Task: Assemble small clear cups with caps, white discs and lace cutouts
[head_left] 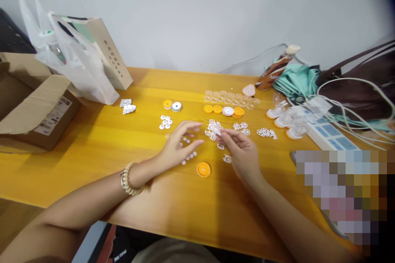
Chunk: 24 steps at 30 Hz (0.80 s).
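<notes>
My right hand (242, 150) pinches a small white plastic piece (217, 131) between thumb and fingertips, over a pile of white openwork plastic parts (211, 125). My left hand (180, 144) hovers to the left with thumb and fingers apart, holding nothing. Under and beside it lie small white discs (186, 140), partly hidden by the hand. An orange round cap (203, 169) rests on the table between my forearms. One loose white openwork part (227, 159) lies near my right wrist.
Clear cups (228, 98) stand in rows behind orange and white caps (217, 109). White round pieces (166, 122) lie to the left. A cardboard box (52, 123) and a plastic bag (83, 65) occupy the left side. At right are a power strip (324, 129), cables and a bottle (274, 70).
</notes>
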Motion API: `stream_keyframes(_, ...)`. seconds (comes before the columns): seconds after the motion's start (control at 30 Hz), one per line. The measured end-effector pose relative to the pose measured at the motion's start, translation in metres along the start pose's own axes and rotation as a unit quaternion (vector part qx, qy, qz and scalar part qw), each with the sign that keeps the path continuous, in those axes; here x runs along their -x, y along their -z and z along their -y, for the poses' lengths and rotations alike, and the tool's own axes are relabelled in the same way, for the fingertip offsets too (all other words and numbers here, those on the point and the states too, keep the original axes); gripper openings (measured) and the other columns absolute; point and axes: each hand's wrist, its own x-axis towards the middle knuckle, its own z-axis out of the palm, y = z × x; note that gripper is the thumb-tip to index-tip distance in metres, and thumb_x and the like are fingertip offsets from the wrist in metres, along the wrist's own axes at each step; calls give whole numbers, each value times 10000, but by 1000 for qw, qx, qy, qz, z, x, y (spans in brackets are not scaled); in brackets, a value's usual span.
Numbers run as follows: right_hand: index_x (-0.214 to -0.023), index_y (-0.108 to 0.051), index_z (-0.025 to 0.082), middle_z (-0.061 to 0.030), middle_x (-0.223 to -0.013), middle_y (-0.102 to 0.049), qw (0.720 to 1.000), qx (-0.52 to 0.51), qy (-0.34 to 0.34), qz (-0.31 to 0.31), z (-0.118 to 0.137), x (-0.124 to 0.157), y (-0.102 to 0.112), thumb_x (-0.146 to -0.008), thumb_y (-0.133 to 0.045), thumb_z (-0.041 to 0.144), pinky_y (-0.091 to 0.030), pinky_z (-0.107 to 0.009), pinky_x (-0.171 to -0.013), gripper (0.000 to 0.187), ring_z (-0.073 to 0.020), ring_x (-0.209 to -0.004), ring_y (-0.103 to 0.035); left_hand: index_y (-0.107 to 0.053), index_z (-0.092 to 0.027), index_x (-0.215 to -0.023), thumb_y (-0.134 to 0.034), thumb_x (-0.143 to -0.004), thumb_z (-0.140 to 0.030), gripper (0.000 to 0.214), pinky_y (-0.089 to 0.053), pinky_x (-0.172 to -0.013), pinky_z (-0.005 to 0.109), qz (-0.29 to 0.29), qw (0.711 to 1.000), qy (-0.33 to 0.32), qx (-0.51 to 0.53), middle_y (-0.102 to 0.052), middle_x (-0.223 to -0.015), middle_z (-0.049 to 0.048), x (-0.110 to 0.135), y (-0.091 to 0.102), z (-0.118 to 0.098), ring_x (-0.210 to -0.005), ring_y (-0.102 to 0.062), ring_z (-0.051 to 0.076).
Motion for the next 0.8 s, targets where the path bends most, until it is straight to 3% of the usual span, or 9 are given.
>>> stream_keyframes(0.1,-841,-649,217,-5,-805,-665,996,-28,43,-68,-3,-7,4,-678,-702,290,-500,-311,-762,186,-131,-729,-620,-610,-173,-945,-536,-833,-217,141,-453,-789,276,121,991,-27,-51,-616,-907,55,-10,-4,-3,-856,-569,143)
stream_keyframes(0.2,-873,-632,219,1,-822,-641,992,-39,71,-101,-5,-10,8,-684,-699,267,-490,-300,-789,206,-123,-753,-615,-606,-161,-956,-528,-834,-206,151,-440,-831,286,260,957,-94,-91,-615,-934,70,-24,-17,-6,-887,-568,158)
stream_keyframes(0.3,-939,-604,229,4,-837,-625,990,-29,85,-113,-6,-10,9,-694,-689,267,-491,-308,-797,262,-128,-776,-613,-613,-142,-924,-569,-806,-225,151,-449,-811,281,315,922,-159,-159,-599,-901,86,-34,-38,-4,-868,-563,181)
stream_keyframes(0.43,-965,-590,233,8,-840,-621,988,-24,87,-125,-6,-9,7,-679,-699,258,-488,-324,-824,307,-134,-806,-614,-626,-130,-761,-582,-767,-149,48,-466,-694,284,303,910,-171,-227,-586,-818,101,-35,-62,3,-744,-560,195)
stream_keyframes(0.53,-966,-610,241,16,-842,-620,989,-39,71,-126,-6,-9,5,-654,-717,245,-478,-316,-845,330,-129,-822,-612,-613,-125,-703,-555,-771,-130,90,-461,-648,293,295,911,-161,-238,-576,-795,106,-32,-63,2,-687,-543,189)
stream_keyframes(0.67,-946,-643,248,11,-854,-636,992,-60,28,-105,-5,-6,3,-622,-736,247,-478,-318,-845,337,-134,-825,-614,-602,-138,-817,-556,-773,-161,69,-458,-711,277,278,932,-134,-191,-573,-867,84,-26,-35,-10,-773,-547,175)
stream_keyframes(0.8,-884,-666,231,-1,-844,-678,994,-82,-40,-63,-6,-1,-2,-605,-747,255,-490,-336,-831,291,-147,-810,-628,-586,-157,-1002,-563,-772,-176,232,-455,-700,233,197,978,-24,-72,-591,-835,38,-18,-1,-11,-731,-543,115)
